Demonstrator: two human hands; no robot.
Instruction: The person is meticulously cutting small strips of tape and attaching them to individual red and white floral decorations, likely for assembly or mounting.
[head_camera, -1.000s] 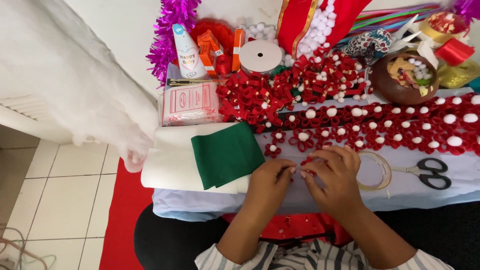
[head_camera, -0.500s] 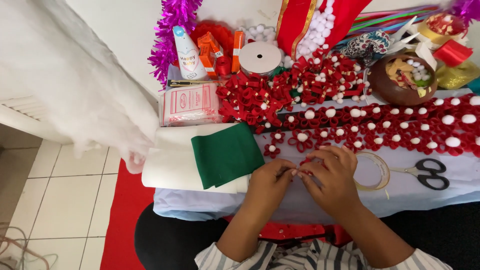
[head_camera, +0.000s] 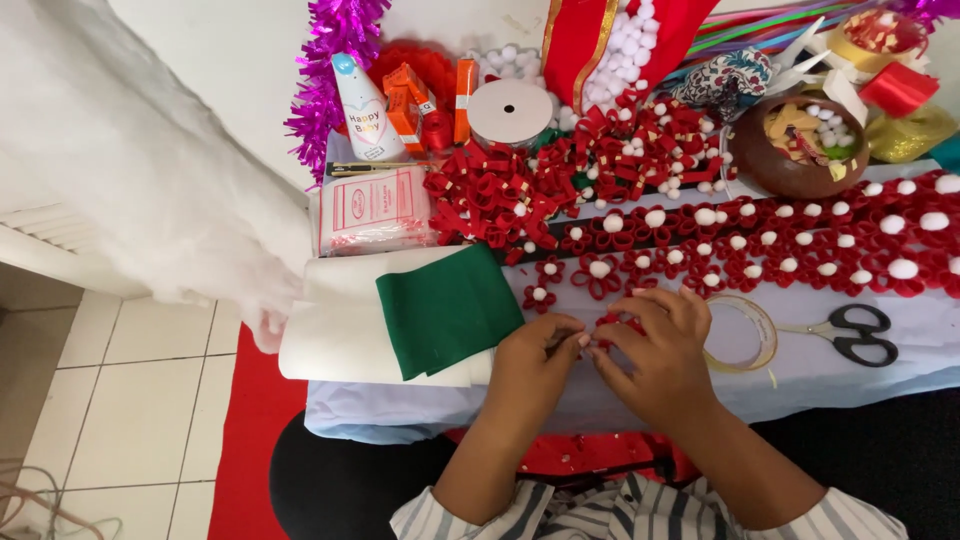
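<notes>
Both hands meet at the table's (head_camera: 900, 375) near edge, fingers curled tight together. Left hand (head_camera: 535, 362) and right hand (head_camera: 655, 350) pinch a small red ribbon flower (head_camera: 612, 322) between the fingertips; mostly hidden. Green felt (head_camera: 447, 310) just left, clear tape roll (head_camera: 742, 334) and black scissors (head_camera: 850, 333) right.

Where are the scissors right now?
Head view, right side of the table: the black-handled scissors lie flat beside the clear tape roll, just right of the right hand.
</notes>
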